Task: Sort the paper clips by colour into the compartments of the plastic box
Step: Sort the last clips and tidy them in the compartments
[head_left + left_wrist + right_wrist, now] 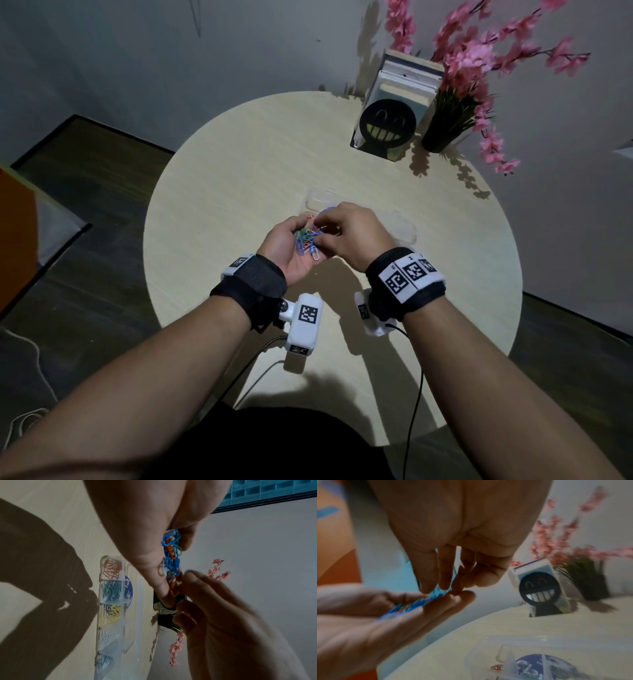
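Your left hand is cupped palm-up, fingers curled round a loose heap of thin, plastic-coated wire paper clips in blue, green, orange and white. Your right hand hovers over it, fingertips bunched down into the heap; whether they pinch a clip, can't tell. The clear, long, hard plastic box lies on the pale round wood-grain table just beyond your hands, its compartments holding orange, green, yellow, white and blue clips.
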